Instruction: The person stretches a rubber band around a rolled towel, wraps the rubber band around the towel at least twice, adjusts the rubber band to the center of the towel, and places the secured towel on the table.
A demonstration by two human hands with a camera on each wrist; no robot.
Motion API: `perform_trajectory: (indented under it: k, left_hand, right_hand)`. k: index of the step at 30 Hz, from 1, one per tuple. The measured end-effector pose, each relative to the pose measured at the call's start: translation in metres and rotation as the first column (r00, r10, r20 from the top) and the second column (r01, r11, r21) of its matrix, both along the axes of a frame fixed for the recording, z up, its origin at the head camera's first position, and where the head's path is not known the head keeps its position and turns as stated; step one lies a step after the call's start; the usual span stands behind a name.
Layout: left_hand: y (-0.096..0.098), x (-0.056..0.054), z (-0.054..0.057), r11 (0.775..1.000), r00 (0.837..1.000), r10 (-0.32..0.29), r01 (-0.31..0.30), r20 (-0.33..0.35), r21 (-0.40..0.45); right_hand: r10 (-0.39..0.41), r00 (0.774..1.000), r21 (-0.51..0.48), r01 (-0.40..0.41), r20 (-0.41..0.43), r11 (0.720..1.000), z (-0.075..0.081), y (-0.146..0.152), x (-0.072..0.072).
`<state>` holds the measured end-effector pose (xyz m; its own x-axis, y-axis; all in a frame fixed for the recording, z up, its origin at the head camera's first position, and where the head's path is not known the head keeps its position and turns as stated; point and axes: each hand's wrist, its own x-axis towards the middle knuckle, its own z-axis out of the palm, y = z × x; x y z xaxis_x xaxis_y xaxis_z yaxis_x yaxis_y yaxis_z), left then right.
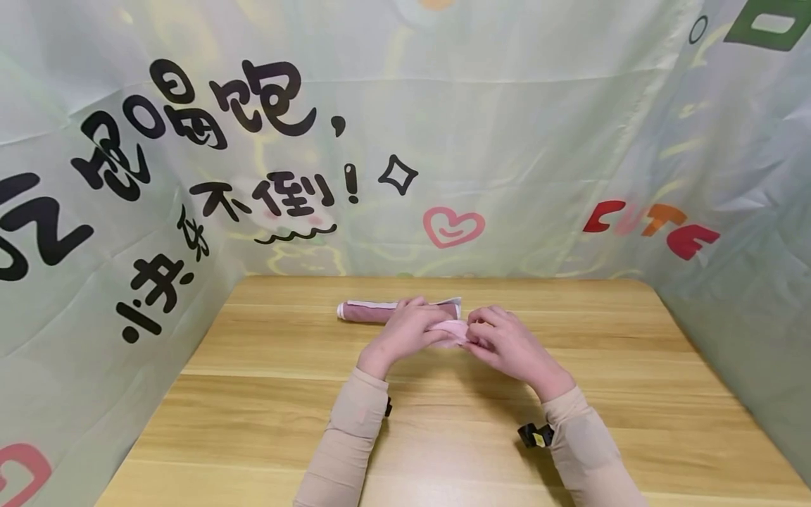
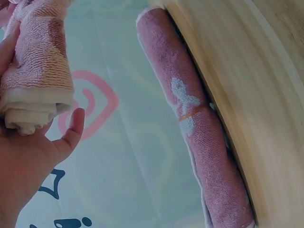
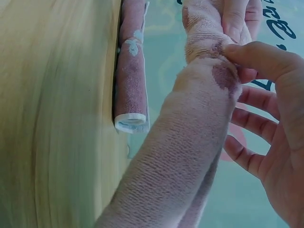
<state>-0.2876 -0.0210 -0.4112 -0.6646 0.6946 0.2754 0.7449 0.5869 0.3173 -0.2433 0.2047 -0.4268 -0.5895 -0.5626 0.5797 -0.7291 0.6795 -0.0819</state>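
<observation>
A light pink terry towel [image 1: 451,331], rolled into a tube, is held above the table between both hands. My left hand [image 1: 408,329] grips it from the left, and the left wrist view shows the pale hem at the end of the roll [image 2: 40,71] against the palm. My right hand [image 1: 505,345] pinches the roll [image 3: 175,137] between thumb and finger, close to the left hand's fingers; its other fingers spread behind the cloth. Just beyond the hands lies a mauve rolled towel [image 1: 366,312] with a light blue bow-like motif [image 2: 184,102].
The wooden table [image 1: 285,422] ends at a pale green printed curtain [image 1: 519,155], which hangs behind it and on both sides. Small black devices, one with a yellow label [image 1: 535,436], sit at the wrists.
</observation>
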Motion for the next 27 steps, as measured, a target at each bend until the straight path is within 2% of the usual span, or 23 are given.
perform_trajectory:
  k: [6,13,19,23,27]
  left_hand:
    - [0.001,-0.001,0.0,1.0,1.0,-0.003,0.003,0.014,0.015]
    - [0.001,0.0,0.001,0.999,1.0,0.01,-0.011,0.024,0.042]
    - [0.0,0.001,0.002,0.999,1.0,0.026,-0.027,0.017,0.026]
    - [0.001,0.002,0.001,1.0,0.999,0.028,-0.027,-0.026,0.009]
    - [0.003,0.003,0.0,1.0,0.994,0.02,-0.019,-0.108,0.017]
  right_hand:
    - [-0.027,1.0,-0.026,0.027,0.002,0.999,0.0,0.0,-0.001]
    - [-0.113,0.991,-0.074,0.118,0.067,0.99,0.0,-0.001,0.0]
    - [-0.068,0.988,-0.141,0.088,0.138,0.986,0.0,0.005,-0.001]
    - [-0.066,0.976,-0.145,0.097,0.206,0.985,0.004,0.011,-0.001]
    - [-0.109,0.942,-0.109,0.151,0.317,0.983,0.008,0.015,0.002]
